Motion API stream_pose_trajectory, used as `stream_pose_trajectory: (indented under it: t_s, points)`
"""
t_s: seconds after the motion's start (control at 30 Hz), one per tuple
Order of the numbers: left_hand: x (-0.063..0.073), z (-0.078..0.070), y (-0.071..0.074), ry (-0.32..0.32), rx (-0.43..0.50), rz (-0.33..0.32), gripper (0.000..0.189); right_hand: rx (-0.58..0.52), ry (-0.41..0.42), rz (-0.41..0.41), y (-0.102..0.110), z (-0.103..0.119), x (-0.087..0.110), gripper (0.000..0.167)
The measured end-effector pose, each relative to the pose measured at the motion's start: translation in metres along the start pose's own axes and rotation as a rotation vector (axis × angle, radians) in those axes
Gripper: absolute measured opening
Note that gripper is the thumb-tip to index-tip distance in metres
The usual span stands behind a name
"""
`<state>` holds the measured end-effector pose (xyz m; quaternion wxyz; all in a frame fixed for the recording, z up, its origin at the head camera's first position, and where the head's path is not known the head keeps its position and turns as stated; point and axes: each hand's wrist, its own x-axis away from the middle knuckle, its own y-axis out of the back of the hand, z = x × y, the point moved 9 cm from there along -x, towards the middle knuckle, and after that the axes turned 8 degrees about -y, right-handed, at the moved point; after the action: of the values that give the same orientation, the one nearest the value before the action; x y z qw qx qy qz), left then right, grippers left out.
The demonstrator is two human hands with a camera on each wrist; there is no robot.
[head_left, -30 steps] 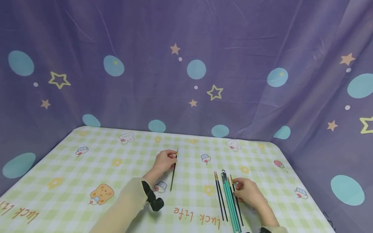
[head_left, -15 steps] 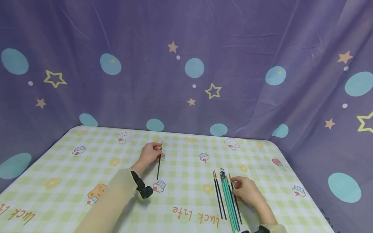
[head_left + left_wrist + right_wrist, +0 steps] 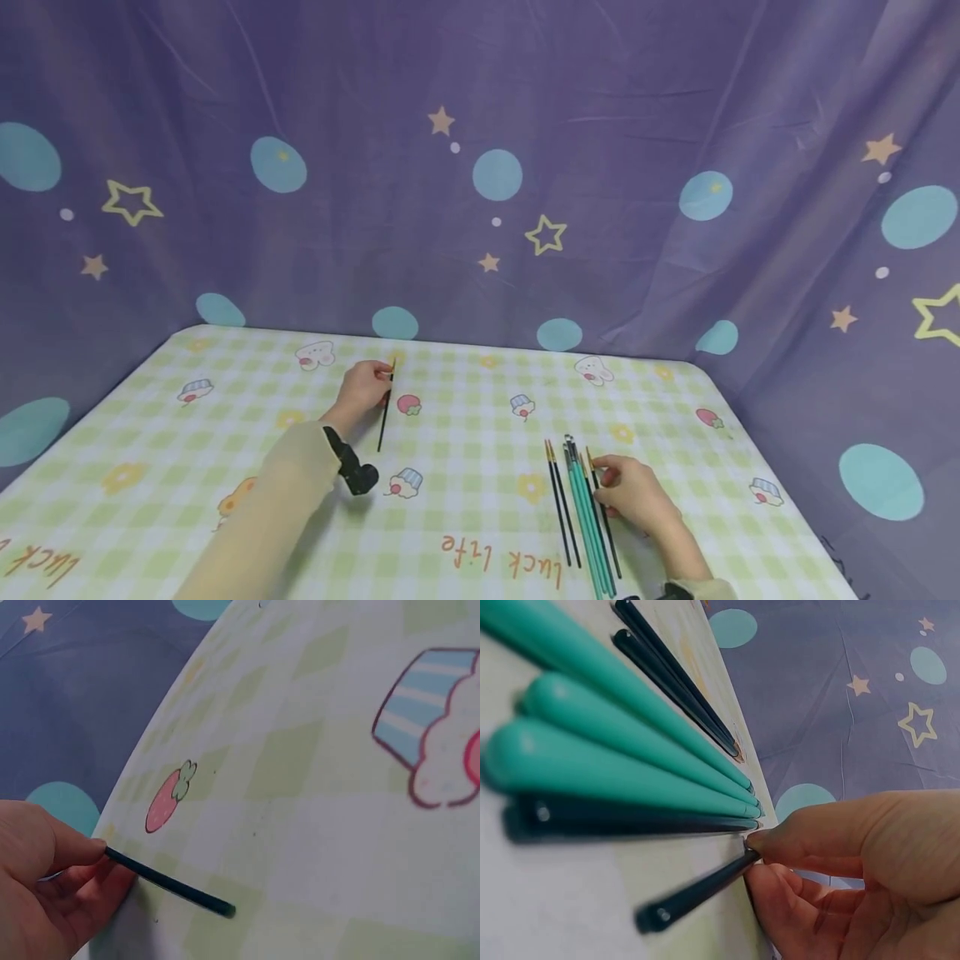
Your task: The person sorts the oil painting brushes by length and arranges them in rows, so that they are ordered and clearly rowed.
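Observation:
In the head view my left hand point(image 3: 363, 387) pinches a thin dark paintbrush point(image 3: 386, 417) near its ferrule, bristles pointing away from me. The left wrist view shows the brush's dark handle point(image 3: 172, 886) sticking out from between thumb and fingers, over the cloth. On the right, my right hand point(image 3: 636, 492) pinches a dark paintbrush point(image 3: 697, 891) between thumb and fingertips. It is the rightmost of a loose row. Alongside it lie another dark paintbrush point(image 3: 630, 819) and several teal-handled paintbrushes point(image 3: 622, 765). Two dark paintbrushes point(image 3: 562, 500) lie together at the row's left side.
A green-and-white checked tablecloth point(image 3: 465, 467) with printed cupcakes, flowers and strawberries covers the table. Behind the table hangs a purple curtain point(image 3: 375, 225) with stars and blue dots. A dark camera strap point(image 3: 348, 462) is on the left wrist.
My left hand has carried its paintbrush left and farther away across the cloth. The right hand stays at the row, still pinching the rightmost dark paintbrush; the view has shifted slightly.

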<state>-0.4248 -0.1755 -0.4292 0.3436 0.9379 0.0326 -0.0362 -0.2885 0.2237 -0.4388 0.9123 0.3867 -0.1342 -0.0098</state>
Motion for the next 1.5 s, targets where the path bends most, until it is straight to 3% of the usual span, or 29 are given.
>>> stream_pose_trajectory:
  t_s: [0.33,0.57,0.93,1.2,1.5]
  points:
    - [0.0,-0.003,0.004,0.012,-0.087,-0.04,0.028,-0.019,0.003,0.003,0.001,0.0,0.001,0.045]
    - [0.007,-0.005,0.006,0.01,-0.119,-0.088,0.027,-0.034,0.001,0.013,-0.001,-0.001,0.001,0.044]
    - [0.013,-0.006,0.011,0.0,-0.109,-0.098,0.031,-0.013,-0.011,0.009,-0.001,0.0,0.0,0.044]
    - [0.024,-0.027,0.01,-0.053,-0.016,-0.132,0.027,-0.013,-0.009,0.009,0.002,-0.003,0.003,0.044]
    - [0.051,-0.05,-0.012,-0.071,0.042,-0.043,0.025,-0.01,-0.017,0.015,-0.001,-0.002,0.0,0.044]
